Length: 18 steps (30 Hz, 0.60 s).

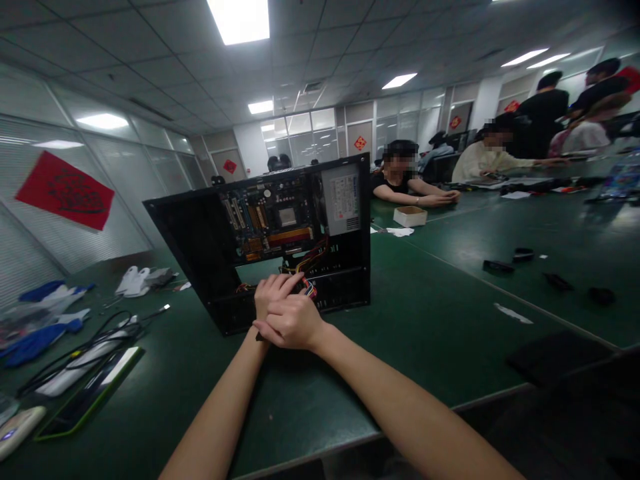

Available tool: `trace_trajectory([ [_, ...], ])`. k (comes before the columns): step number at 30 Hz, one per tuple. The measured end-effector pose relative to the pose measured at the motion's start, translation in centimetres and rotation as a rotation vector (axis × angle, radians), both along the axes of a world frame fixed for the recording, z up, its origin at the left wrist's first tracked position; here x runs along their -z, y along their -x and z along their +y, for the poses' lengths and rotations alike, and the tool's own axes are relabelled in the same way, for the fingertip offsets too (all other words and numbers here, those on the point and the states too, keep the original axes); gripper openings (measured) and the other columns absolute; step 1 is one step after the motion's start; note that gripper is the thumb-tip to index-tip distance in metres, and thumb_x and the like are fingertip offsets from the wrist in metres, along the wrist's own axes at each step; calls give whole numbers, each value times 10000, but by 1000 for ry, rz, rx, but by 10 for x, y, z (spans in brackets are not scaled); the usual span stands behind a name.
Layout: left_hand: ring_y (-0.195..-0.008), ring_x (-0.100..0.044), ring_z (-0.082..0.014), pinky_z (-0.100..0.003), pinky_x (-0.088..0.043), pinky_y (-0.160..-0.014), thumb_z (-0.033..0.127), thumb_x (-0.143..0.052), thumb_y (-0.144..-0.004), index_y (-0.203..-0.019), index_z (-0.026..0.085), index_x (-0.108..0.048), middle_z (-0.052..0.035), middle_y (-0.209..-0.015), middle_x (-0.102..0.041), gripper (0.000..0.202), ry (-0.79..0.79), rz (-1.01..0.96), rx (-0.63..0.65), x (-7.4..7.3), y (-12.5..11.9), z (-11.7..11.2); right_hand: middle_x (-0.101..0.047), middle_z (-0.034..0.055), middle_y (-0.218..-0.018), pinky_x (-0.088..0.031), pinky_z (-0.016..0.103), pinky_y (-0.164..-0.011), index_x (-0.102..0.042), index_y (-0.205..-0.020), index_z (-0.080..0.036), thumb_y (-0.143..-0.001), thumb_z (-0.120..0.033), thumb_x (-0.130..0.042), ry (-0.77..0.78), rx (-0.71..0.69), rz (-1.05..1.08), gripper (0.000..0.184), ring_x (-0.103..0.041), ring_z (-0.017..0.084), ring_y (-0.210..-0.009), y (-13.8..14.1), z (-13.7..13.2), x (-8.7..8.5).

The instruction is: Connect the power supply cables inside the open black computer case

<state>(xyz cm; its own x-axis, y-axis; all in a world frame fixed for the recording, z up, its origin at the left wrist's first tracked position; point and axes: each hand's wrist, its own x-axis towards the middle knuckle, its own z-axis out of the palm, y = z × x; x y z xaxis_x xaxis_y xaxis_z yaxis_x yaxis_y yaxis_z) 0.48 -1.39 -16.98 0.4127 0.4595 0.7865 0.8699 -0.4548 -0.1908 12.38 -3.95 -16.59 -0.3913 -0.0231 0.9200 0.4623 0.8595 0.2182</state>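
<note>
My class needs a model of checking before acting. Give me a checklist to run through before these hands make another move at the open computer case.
1. Case standing upright on the table: ok.
2. Motherboard in view through the open side: ok.
3. Power supply in the case's upper right corner: ok.
4. Hands apart from each other: not ok; the right hand lies over the left hand.
5. Coloured wires free of the fingers: cannot tell; the hands partly hide them.
6. Green-edged device lying apart from the case: ok.
</note>
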Motion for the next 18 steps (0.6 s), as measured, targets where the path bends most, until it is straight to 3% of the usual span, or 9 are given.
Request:
trace_trajectory([
  [9,-879,-611,-197,-351,-370,-709,439,-615,-918,-1255,259,-670,-40,-1000,-731,386,-79,53,5,-2,2,5,-691,17,-658,-396,291,-566,-680,-653,-179,-946,-375,-552,97,-123,-64,375,-614,145,-586,15,-11,6],
  [18,-915,-611,-229,-366,-397,-767,417,-572,-932,-1221,247,-681,-70,-1033,-720,352,45,14,-30,-6,-3,0,-706,61,-745,-454,378,-679,-717,-712,-237,-977,-445,-473,75,4,-276,416,-636,220,-738,-5,-9,-15],
])
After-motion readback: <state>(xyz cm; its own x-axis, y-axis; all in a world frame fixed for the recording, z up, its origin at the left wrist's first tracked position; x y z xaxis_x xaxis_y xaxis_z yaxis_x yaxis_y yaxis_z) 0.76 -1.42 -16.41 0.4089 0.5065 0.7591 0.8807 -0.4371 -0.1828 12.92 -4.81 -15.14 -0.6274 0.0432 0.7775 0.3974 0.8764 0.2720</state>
